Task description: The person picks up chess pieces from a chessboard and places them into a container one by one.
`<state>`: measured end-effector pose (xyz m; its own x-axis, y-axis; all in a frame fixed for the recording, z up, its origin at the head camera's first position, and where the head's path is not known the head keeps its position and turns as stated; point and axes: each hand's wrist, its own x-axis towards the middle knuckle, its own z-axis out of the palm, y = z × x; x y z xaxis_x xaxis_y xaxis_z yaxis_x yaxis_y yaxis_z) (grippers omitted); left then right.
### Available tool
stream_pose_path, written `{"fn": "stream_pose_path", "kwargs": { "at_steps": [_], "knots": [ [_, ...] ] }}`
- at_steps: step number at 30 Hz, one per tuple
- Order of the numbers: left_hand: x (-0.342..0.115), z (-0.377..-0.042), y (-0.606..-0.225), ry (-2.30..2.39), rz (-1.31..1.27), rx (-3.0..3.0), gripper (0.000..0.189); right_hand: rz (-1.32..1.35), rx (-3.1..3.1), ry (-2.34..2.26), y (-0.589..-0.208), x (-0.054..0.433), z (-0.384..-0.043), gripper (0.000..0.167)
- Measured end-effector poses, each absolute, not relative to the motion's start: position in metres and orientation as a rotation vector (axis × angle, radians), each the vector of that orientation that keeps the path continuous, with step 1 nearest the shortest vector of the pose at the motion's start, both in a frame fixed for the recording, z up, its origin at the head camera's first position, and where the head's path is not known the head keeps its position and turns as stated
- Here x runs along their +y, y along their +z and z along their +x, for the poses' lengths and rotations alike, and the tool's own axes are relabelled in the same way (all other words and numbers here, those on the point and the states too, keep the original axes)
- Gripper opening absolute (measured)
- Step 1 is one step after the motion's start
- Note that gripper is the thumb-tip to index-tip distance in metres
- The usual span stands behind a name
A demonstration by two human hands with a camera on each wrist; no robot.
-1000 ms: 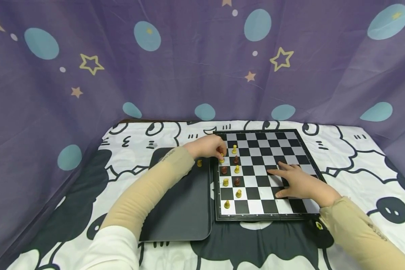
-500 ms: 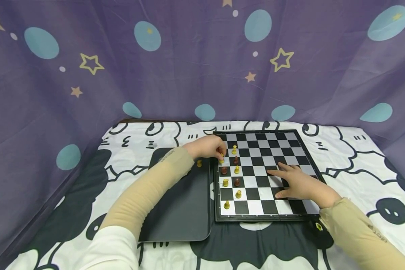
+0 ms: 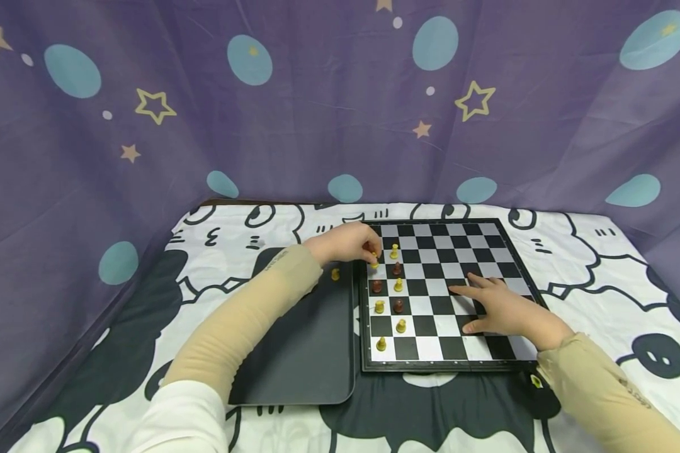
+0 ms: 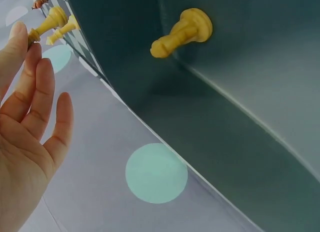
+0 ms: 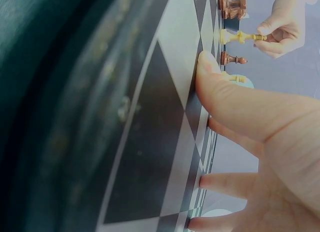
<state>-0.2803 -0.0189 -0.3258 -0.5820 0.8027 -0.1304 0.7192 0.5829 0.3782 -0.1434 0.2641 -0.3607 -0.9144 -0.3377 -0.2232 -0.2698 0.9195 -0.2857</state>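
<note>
Over the left side of the chessboard [image 3: 446, 324], my left hand [image 3: 348, 243] pinches a yellow chess piece [image 3: 374, 262] near its top. In the left wrist view the thumb and index finger meet on this yellow piece, with the other fingers loosely spread. My right hand [image 3: 501, 307] lies on the right part of the board, fingers spread, holding nothing. Its thumb [image 5: 212, 77] and fingers touch the squares in the right wrist view. Yellow pieces, such as a pawn [image 3: 381, 344], and brown pieces, including a rook [image 3: 376, 287], stand in the two leftmost columns.
A dark tray [image 3: 300, 358] lies against the board's left side, under my left forearm. One yellow chess piece [image 4: 185, 34] stands on it near the far right corner. Beneath both is a black-and-white patterned cloth [image 3: 595, 270]; a purple curtain [image 3: 328, 113] hangs behind.
My left hand has risen slightly away from me, and the pinched yellow piece has moved up a little with it. The right hand stays put on the board.
</note>
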Motion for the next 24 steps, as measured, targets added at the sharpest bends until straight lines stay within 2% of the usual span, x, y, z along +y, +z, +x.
{"fn": "stream_pose_path", "kwargs": {
  "at_steps": [24],
  "knots": [
    [-0.044, -0.267, -0.313, 0.401, 1.290, 2.570, 0.011, -0.468, 2.823, -0.357, -0.361, 0.264, -0.143, 0.075]
  ]
}}
